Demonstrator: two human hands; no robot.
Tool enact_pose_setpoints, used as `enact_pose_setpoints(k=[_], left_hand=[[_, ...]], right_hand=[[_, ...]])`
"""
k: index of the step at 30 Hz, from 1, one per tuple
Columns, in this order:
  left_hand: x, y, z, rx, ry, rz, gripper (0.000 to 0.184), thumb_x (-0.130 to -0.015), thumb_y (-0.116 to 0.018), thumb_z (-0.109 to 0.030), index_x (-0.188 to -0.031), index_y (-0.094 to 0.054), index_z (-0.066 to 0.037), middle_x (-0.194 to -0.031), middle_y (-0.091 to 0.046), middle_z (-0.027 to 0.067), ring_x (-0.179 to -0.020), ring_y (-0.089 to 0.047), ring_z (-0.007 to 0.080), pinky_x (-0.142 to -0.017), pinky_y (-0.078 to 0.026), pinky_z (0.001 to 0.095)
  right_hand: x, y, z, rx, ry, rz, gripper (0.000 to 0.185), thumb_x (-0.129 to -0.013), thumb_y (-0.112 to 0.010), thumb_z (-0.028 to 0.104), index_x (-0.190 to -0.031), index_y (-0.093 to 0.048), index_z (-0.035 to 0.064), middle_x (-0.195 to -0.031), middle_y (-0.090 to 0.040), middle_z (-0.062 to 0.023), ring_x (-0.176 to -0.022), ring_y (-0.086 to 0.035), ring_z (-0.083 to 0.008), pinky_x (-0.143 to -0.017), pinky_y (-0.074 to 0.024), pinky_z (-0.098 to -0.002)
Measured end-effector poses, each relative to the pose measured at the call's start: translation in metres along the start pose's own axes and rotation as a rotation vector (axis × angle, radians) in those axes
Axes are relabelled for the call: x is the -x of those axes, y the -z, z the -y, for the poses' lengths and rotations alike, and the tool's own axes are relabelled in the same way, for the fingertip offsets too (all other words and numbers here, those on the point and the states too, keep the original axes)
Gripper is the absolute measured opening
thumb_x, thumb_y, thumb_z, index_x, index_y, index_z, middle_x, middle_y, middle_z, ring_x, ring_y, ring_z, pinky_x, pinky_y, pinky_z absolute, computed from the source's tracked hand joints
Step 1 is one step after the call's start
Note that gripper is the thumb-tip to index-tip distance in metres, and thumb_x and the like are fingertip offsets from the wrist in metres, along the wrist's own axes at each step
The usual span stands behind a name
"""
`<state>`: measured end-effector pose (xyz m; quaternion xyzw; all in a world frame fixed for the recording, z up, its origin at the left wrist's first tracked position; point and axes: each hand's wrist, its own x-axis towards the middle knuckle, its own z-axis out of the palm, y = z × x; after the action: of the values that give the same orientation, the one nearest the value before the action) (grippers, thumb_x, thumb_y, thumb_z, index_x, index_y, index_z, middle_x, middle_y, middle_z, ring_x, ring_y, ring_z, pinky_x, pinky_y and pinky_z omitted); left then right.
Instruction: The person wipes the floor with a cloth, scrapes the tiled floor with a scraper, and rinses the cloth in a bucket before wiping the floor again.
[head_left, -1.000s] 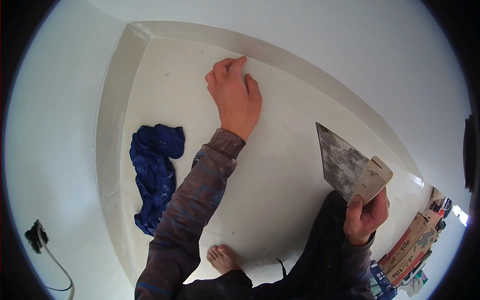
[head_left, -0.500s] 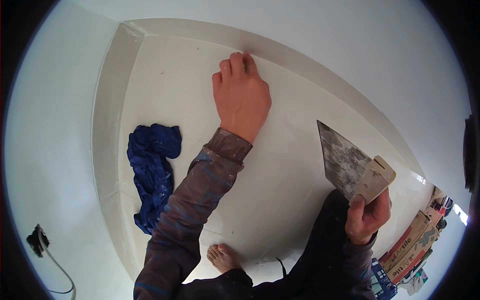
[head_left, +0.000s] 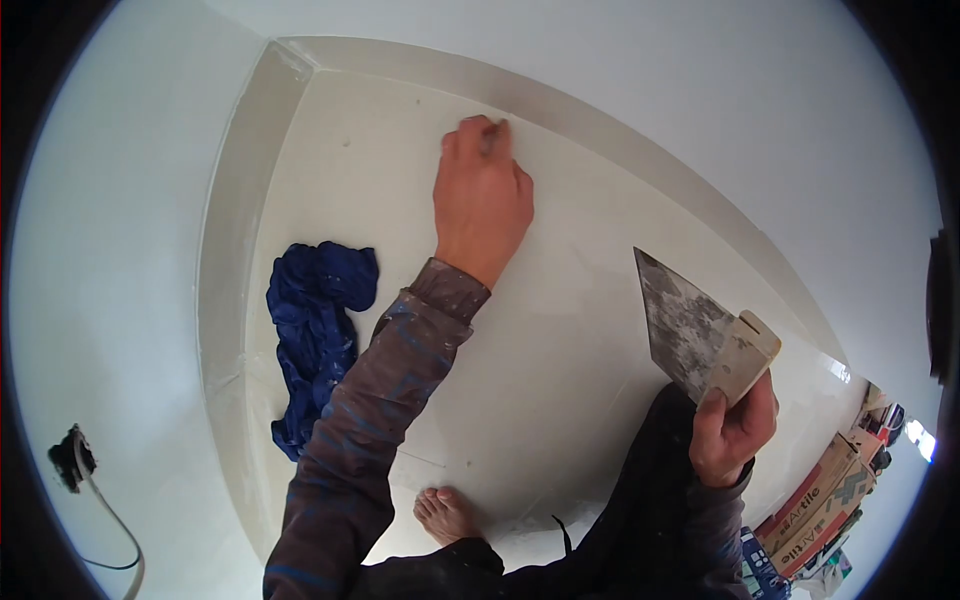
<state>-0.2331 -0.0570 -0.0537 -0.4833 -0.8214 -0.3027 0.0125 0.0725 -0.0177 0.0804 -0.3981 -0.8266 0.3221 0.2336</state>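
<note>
My left hand [head_left: 482, 195] reaches out over the pale tiled floor [head_left: 560, 290], close to the skirting at the far wall. Its fingers are curled together, and a small greyish spot shows between them; what it is, I cannot make out. In my right hand [head_left: 735, 435] is a wide putty knife [head_left: 685, 315] with a beige handle, gripped at the handle. Grey dried smears cover its blade, which points up and to the left, above my knee. A crumpled dark blue cloth [head_left: 312, 330] lies on the floor left of my left forearm.
Beige skirting [head_left: 600, 120] runs along the walls and meets in a corner at upper left. A cable comes out of a wall opening [head_left: 72, 458] at lower left. Cardboard boxes [head_left: 815, 500] and other items stand at lower right. My bare foot [head_left: 445, 515] rests on the floor.
My left hand has drawn back slightly from the skirting, its fingers still curled. The view has shifted a little, and the putty knife stays in my right hand.
</note>
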Motion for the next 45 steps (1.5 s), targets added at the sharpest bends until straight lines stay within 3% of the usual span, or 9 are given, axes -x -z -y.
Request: enact_pose_setpoints(k=[2,18,21,23,24,26,27,36,45], left_hand=[[0.0,-0.001,-0.001,0.036,0.137,-0.056,0.041,-0.088,-0.063,-0.004,-0.127,-0.065,0.009,-0.126,-0.057,0.0176,-0.112,-0.054,0.0369,-0.094,-0.051,0.0474],[-0.001,-0.009,-0.016,-0.329,-0.01,0.081,0.047,-0.084,-0.069,-0.008,-0.129,-0.061,0.003,-0.128,-0.057,0.0108,-0.117,-0.054,0.0296,-0.093,-0.047,0.043],[0.002,0.004,-0.006,-0.132,-0.075,0.041,0.043,-0.086,-0.07,-0.008,-0.127,-0.062,0.002,-0.124,-0.061,0.0102,-0.116,-0.057,0.0314,-0.096,-0.048,0.0422],[0.006,0.01,0.006,0.447,0.106,-0.02,0.032,-0.095,-0.071,-0.013,-0.124,-0.064,-0.003,-0.117,-0.065,0.0075,-0.112,-0.062,0.027,-0.098,-0.048,0.0384],[0.007,0.019,0.01,0.445,0.106,-0.026,0.032,-0.095,-0.071,-0.013,-0.124,-0.064,-0.003,-0.117,-0.065,0.0075,-0.112,-0.062,0.027,-0.098,-0.048,0.0384],[0.014,0.042,0.018,1.258,0.736,0.075,0.024,-0.104,-0.067,-0.021,-0.123,-0.065,-0.007,-0.111,-0.066,0.0035,-0.108,-0.064,0.0192,-0.099,-0.049,0.0335],[0.023,0.052,0.025,1.44,0.761,0.048,0.019,-0.109,-0.062,-0.025,-0.12,-0.065,-0.01,-0.112,-0.064,0.0005,-0.109,-0.061,0.0127,-0.098,-0.049,0.0306],[0.08,0.131,0.062,1.661,0.845,-0.282,0.019,-0.112,-0.056,-0.025,-0.12,-0.06,-0.008,-0.113,-0.064,0.0015,-0.109,-0.061,0.0149,-0.095,-0.052,0.029],[0.111,0.164,0.081,1.982,0.765,-0.302,0.013,-0.114,-0.048,-0.019,-0.116,-0.056,-0.009,-0.111,-0.059,0.0039,-0.108,-0.058,0.0182,-0.095,-0.051,0.0319]], right_hand=[[0.002,-0.001,-0.001,0.002,-0.01,-0.008,0.056,-0.077,-0.056,0.006,-0.128,-0.059,-0.0156,-0.1,-0.07,-0.0217,-0.083,-0.071,-0.0273,-0.078,-0.0555,-0.0319],[0.002,-0.006,0.0,-0.011,-0.011,0.011,0.06,-0.075,-0.055,0.005,-0.131,-0.058,-0.0163,-0.102,-0.071,-0.0231,-0.087,-0.072,-0.0279,-0.082,-0.0556,-0.0325],[0.0,-0.005,0.002,0.008,-0.01,0.049,0.059,-0.075,-0.059,0.005,-0.13,-0.059,-0.0161,-0.103,-0.071,-0.0235,-0.088,-0.072,-0.028,-0.083,-0.0553,-0.0318],[-0.001,-0.008,0.006,-0.006,-0.047,0.041,0.056,-0.075,-0.062,0.002,-0.128,-0.06,-0.0144,-0.1,-0.071,-0.0219,-0.086,-0.072,-0.0289,-0.082,-0.0552,-0.0319],[-0.002,-0.01,0.009,-0.021,-0.091,0.034,0.053,-0.075,-0.065,0.0,-0.126,-0.062,-0.0128,-0.098,-0.07,-0.0204,-0.083,-0.072,-0.0299,-0.08,-0.0551,-0.0321],[-0.009,-0.011,0.021,0.02,-0.084,0.087,0.05,-0.075,-0.067,-0.002,-0.124,-0.064,-0.0099,-0.097,-0.07,-0.019,-0.084,-0.071,-0.0313,-0.08,-0.0551,-0.0332],[-0.014,-0.013,0.029,0.062,-0.082,0.141,0.047,-0.075,-0.07,-0.004,-0.122,-0.066,-0.007,-0.097,-0.069,-0.0176,-0.085,-0.071,-0.0328,-0.079,-0.055,-0.0343],[-0.1,-0.13,0.081,0.331,0.648,0.251,0.04,-0.084,-0.063,-0.002,-0.124,-0.064,0.0017,-0.125,-0.065,-0.0195,-0.112,-0.063,-0.0374,-0.097,-0.0542,-0.0467],[-0.141,-0.258,0.11,0.554,0.582,0.167,0.013,-0.09,-0.065,0.01,-0.102,-0.063,0.0054,-0.096,-0.071,-0.0119,-0.09,-0.073,-0.0312,-0.072,-0.0601,-0.0416]])
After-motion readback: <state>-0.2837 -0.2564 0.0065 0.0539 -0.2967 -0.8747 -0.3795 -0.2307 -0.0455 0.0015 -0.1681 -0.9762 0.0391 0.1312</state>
